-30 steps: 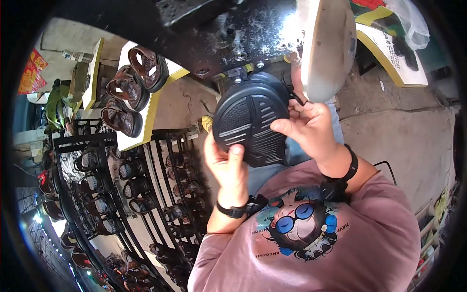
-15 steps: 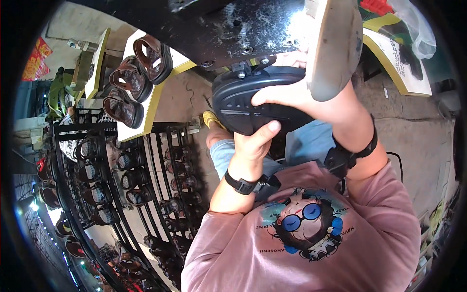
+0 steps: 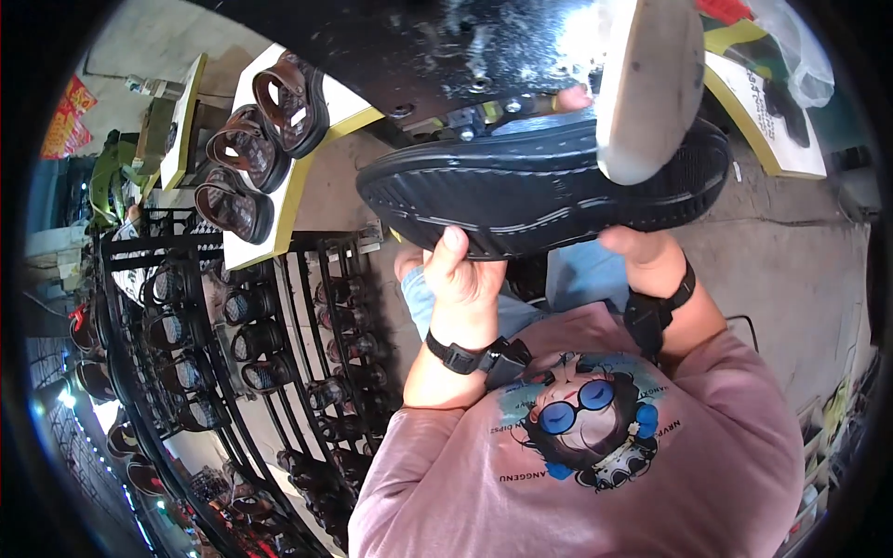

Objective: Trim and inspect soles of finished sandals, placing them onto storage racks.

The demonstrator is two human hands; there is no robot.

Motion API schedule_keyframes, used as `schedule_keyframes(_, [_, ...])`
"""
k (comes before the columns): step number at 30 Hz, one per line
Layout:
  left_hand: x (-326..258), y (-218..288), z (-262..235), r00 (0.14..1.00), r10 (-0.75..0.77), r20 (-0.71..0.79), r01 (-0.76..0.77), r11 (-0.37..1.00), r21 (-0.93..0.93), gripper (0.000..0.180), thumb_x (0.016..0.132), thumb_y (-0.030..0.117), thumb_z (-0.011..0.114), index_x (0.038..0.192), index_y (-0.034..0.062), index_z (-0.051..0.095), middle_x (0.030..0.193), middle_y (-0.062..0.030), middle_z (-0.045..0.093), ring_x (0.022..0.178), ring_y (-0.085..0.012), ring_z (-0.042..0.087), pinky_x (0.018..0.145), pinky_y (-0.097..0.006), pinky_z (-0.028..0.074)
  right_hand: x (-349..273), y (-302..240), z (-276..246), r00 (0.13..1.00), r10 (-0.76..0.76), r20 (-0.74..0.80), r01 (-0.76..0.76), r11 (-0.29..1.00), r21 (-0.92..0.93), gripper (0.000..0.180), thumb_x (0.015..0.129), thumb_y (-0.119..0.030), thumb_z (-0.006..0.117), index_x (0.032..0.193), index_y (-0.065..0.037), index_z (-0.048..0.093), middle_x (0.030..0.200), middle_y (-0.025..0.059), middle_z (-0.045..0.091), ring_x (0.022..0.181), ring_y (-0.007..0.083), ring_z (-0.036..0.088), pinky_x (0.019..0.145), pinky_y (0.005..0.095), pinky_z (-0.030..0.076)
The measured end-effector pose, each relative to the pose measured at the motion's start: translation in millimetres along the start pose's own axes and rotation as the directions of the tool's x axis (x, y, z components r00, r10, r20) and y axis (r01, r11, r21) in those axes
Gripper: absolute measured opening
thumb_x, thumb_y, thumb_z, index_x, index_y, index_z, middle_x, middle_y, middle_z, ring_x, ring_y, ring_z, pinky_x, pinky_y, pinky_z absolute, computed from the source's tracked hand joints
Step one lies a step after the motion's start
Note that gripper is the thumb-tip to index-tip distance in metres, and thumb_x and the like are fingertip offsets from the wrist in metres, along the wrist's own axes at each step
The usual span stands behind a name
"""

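A black shoe (image 3: 465, 200) is held sideways across my front, its ridged sole with pale stitching facing me. My left hand (image 3: 462, 279) grips it from below near its left end, the thumb pressed on the sole's edge. Near the right end, my right hand (image 3: 651, 260) holds the lower edge with its thumb showing; most of its fingers are behind the shoe. The shoe's upper is mostly hidden. Just above it are metal fittings (image 3: 465, 121) under a dark, worn machine head (image 3: 428, 56). A long pale rounded piece (image 3: 651, 93) hangs in front of the shoe's right half.
Brown sandals (image 3: 246, 153) stand in a row on a white, yellow-edged table (image 3: 251, 251) to the left. Below that, a black rack (image 3: 167, 242) holds many more sandals. Another yellow-edged board (image 3: 758, 121) and a clear plastic bag (image 3: 805, 65) are at the far right.
The shoe has turned from end-on to broadside, showing the length of its sole. My right hand has moved from over the shoe to below its right part; my left hand has shifted slightly left.
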State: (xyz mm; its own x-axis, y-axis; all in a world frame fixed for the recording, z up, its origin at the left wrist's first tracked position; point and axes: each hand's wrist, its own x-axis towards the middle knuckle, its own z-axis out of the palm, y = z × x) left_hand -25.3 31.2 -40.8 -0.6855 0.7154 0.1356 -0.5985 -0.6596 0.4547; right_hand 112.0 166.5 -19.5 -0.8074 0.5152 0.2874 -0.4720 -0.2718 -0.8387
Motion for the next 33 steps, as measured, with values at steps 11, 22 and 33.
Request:
schedule_keyframes(11, [36,95,1,0.961,0.229,-0.157,-0.13,0.871,0.474,0.056,0.088,0.036,0.06,0.129,0.0028,0.044,0.127,-0.0157,0.049,0.112,-0.0278,0.051,0.099,-0.042,0.041,23,22,61,0.998,-0.057,-0.023,0.053,0.988,-0.148,0.025,0.081,-0.004,0.066,0.105,-0.001,0.062,0.099,0.0072,0.066,0.09,0.0155,0.061,0.079,0.0294,0.048])
schedule_keyframes(22, [53,78,102,0.949,-0.275,0.151,-0.181,-0.087,0.98,0.038,0.062,0.013,0.084,0.088,-0.0009,0.06,0.082,-0.0048,0.066,0.074,-0.0135,0.061,0.071,-0.026,0.048,36,52,64,0.997,-0.04,0.068,0.054,0.971,-0.232,0.04,0.073,-0.006,0.073,0.11,-0.002,0.058,0.098,0.0082,0.064,0.09,0.0152,0.061,0.077,0.0312,0.05])
schedule_keyframes(33, [3,20,53,0.994,0.082,-0.07,-0.039,0.879,0.475,0.027,0.083,0.014,0.069,0.102,0.0033,0.053,0.1,-0.0075,0.062,0.091,-0.0136,0.057,0.087,-0.029,0.044,6,19,26,0.958,-0.279,-0.071,0.119,0.61,-0.783,0.074,0.056,-0.033,0.085,0.117,-0.004,0.056,0.096,0.0089,0.054,0.083,0.0229,0.054,0.071,0.031,0.047])
